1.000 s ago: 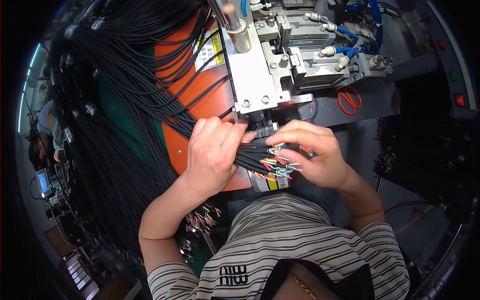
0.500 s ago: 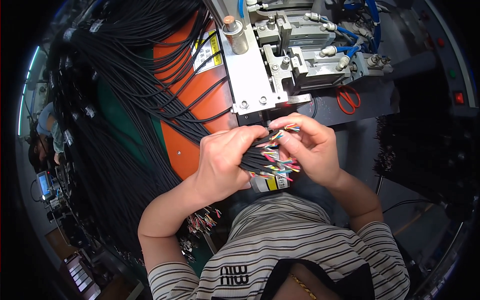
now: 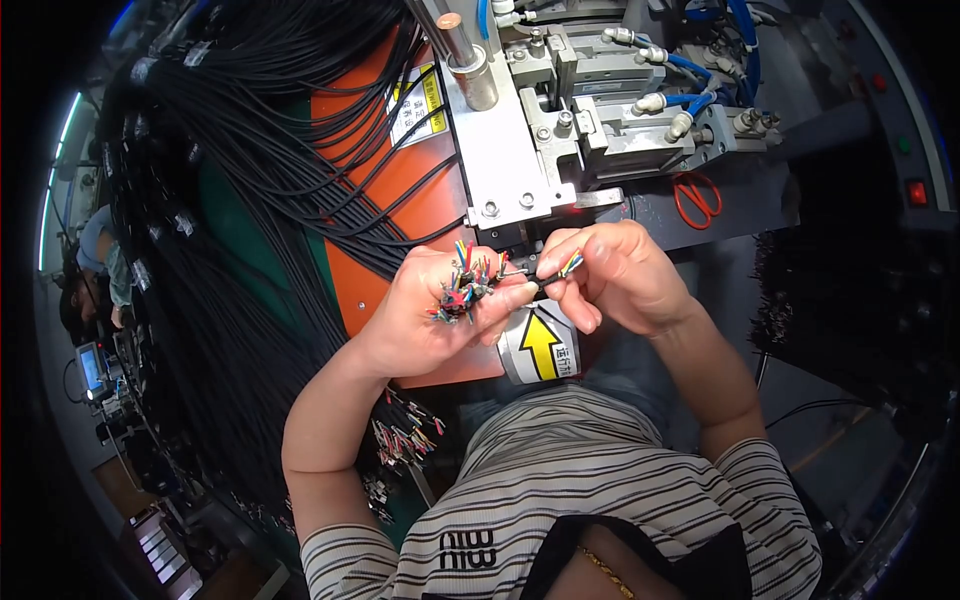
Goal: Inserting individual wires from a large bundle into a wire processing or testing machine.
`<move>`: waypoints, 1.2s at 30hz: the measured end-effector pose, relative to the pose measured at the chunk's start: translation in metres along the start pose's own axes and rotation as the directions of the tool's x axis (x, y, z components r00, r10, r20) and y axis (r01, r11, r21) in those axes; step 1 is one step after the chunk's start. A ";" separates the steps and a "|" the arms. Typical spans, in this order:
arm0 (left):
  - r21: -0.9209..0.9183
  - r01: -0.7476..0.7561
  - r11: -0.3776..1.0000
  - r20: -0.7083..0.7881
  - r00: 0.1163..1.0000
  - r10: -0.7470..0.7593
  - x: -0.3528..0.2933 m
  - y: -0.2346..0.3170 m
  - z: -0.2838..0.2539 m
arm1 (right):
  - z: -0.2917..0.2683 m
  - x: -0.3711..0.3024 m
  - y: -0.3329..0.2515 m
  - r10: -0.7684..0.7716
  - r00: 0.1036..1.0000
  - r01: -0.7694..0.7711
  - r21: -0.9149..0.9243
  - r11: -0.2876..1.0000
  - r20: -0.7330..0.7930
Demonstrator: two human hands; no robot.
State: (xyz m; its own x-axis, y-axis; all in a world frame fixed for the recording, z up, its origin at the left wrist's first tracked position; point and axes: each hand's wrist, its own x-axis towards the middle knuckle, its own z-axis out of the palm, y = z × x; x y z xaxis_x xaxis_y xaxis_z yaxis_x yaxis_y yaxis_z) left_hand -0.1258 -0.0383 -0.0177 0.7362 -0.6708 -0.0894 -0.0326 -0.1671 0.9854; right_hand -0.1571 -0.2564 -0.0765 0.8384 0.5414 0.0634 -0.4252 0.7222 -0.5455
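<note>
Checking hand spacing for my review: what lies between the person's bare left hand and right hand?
A thin black cable with multicoloured wire ends lies between left hand and right hand; the head view shows it.

Cables [image 3: 270,150] left; machine [image 3: 630,145] right

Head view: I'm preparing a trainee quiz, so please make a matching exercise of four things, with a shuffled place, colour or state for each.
Things
1. Left hand
2. Right hand
3. Arrow on the label
4. Panel beneath the black cables

Matches
A. Orange
B. At a cable end apart from the bunch
C. Yellow with a dark outline
D. Closed around a bunch of coloured wire ends

Pairs: 1-D, 2-B, 3-C, 4-A.
</note>
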 end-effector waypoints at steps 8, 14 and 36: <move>-0.137 0.128 0.982 0.059 0.991 -0.121 -0.001 -0.002 0.002 | 0.016 -0.001 0.000 -0.231 0.970 0.176 -0.421 0.890 -0.082; 0.831 -0.274 0.484 0.068 0.914 0.400 -0.007 -0.004 0.025 | 0.024 0.001 0.024 -0.452 0.857 0.112 -0.768 0.630 -0.245; 0.004 -0.079 0.997 0.163 0.984 0.077 0.000 -0.006 -0.007 | 0.012 -0.003 -0.002 -0.060 0.995 0.032 -0.312 0.950 -0.079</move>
State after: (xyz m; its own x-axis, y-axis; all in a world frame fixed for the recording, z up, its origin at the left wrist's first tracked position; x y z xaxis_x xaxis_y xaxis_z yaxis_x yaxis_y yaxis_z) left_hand -0.1209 -0.0325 -0.0228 0.6114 -0.7906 -0.0353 -0.0931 -0.1161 0.9889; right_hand -0.1629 -0.2549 -0.0655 0.8866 0.4616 0.0298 -0.2703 0.5693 -0.7764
